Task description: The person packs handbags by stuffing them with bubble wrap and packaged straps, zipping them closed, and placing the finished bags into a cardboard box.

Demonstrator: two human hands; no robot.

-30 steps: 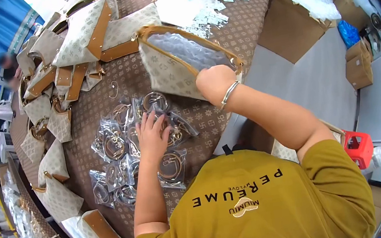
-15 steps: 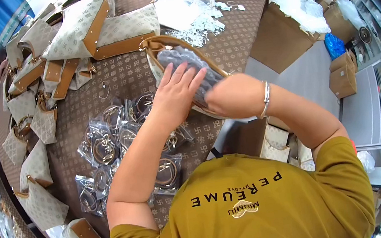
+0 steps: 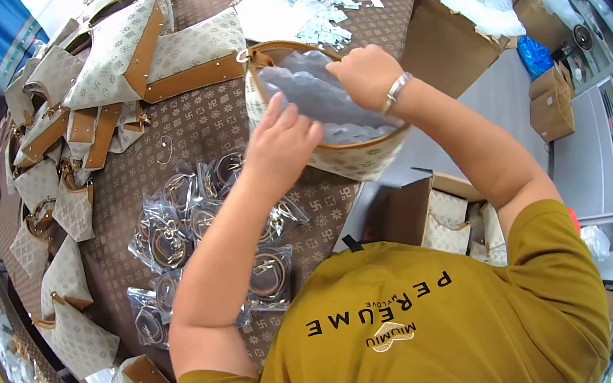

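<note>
In front of me a cream patterned handbag (image 3: 360, 157) with brown trim stands on the table with its mouth spread wide. Crinkled translucent plastic film (image 3: 320, 95) fills the inside. My left hand (image 3: 283, 145) is closed with bent fingers over the bag's near left rim. Across the mouth, my right hand (image 3: 369, 77) is closed in a fist on the far right rim; its fingertips are hidden. A brown strap end with a metal ring shows at the bag's left corner.
Bagged straps with metal hardware (image 3: 205, 221) lie left of my forearm. Similar handbags (image 3: 193, 51) are piled at the left and back. White tags (image 3: 323, 28) lie at the back. A carton (image 3: 459, 52) holding white plastic stands right; an open box (image 3: 433, 197) with bags sits below.
The handbag's mouth has gone from narrow to wide. My right hand has moved up from the near right side to the far rim. My left fingers, spread before, are now bent.
</note>
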